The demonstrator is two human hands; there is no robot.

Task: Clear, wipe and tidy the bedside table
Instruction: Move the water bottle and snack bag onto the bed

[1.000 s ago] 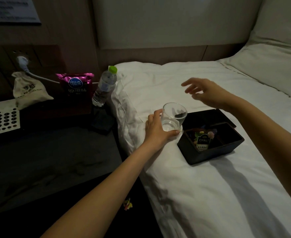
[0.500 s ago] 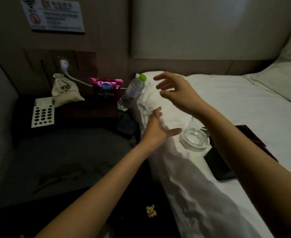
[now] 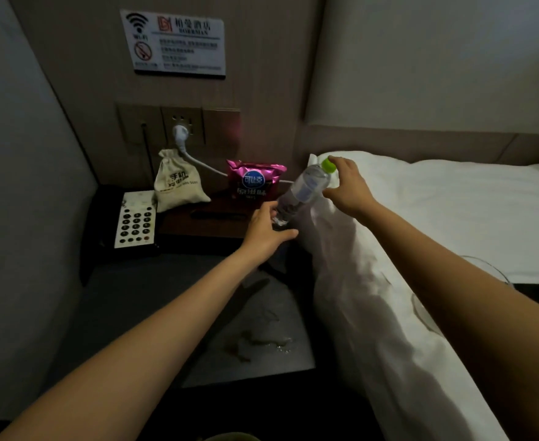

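Both arms extended forward. Left hand [image 3: 266, 230] curled in a grip, thumb out to the right. Right hand [image 3: 349, 187] higher, fingertips pinching.

green-capped clear bottle [image 3: 303, 192], pink snack bag [image 3: 255, 181], white bedsheet [image 3: 452, 211]

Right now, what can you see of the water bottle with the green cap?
The water bottle is clear plastic with a lime-green cap and a pale label band. It tilts, cap toward the bed, at the bedside table's edge. The left hand grips its base; the right hand holds the upper part near the cap.
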